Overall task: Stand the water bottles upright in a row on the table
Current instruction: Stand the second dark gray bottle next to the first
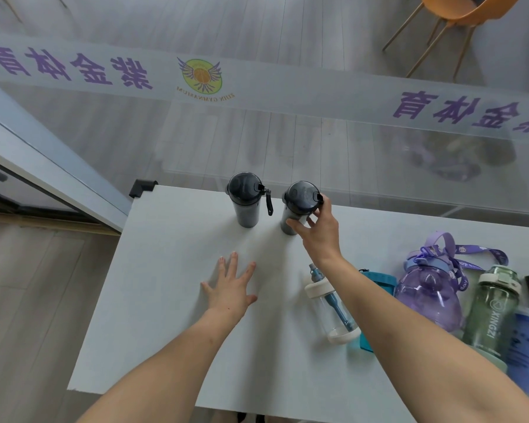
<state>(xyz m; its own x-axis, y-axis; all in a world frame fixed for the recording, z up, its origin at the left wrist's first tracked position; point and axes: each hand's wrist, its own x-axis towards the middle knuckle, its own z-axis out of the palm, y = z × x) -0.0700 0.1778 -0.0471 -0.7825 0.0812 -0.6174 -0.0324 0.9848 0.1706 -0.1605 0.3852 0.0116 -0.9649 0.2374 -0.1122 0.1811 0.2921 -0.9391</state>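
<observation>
While the left hand (232, 286) lies flat and spread on the white table (165, 300), grasping nothing, the right hand (316, 232) reaches to the upper middle of the frame and touches a dark grey bottle (298, 206) standing upright there. Its fingers (321, 206) curl around the lid and its thumb presses the body, though whether the grip is firm or loosening is hard to judge from above. Just to the left, apart from it, a second dark grey bottle (245, 199) stands upright, strap hanging at its side. At the right of the frame, more bottles lie on their sides: a clear bottle (330, 306) with a blue straw, a purple bottle (428, 294) and a green bottle (492, 312). A teal object (379, 280) shows beyond the right forearm.
</observation>
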